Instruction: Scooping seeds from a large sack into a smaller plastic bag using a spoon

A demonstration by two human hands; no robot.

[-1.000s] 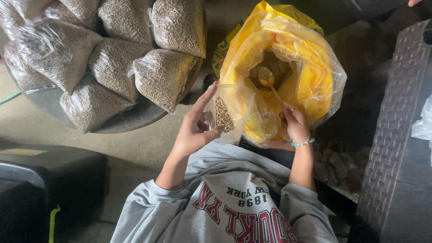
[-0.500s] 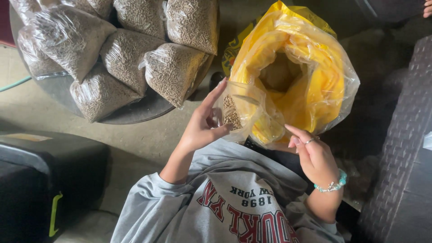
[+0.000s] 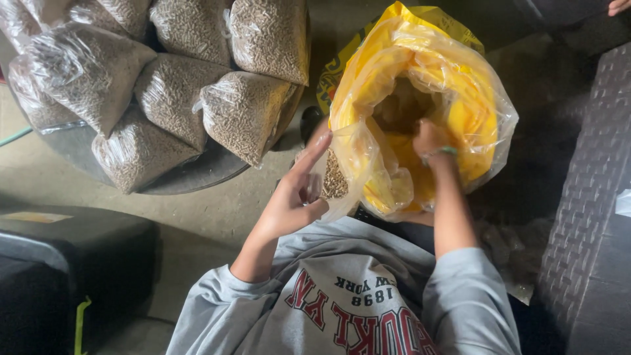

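Covering the lower left of the frame, a worn grey concrete floor carries a round dark metal tray at upper left, heaped with clear plastic bags of brown pellets. At upper centre stands a big yellow sack lined with clear plastic. The left hand pinches a small clear bag holding pellets against the sack's rim, forefinger extended. The right hand reaches inside the sack; its fingers are hidden.

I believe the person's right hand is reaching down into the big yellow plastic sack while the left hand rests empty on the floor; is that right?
Not quite: in the head view the left hand holds a small clear plastic bag partly filled with brown pellets beside the big yellow plastic sack. The right hand does reach into the sack.
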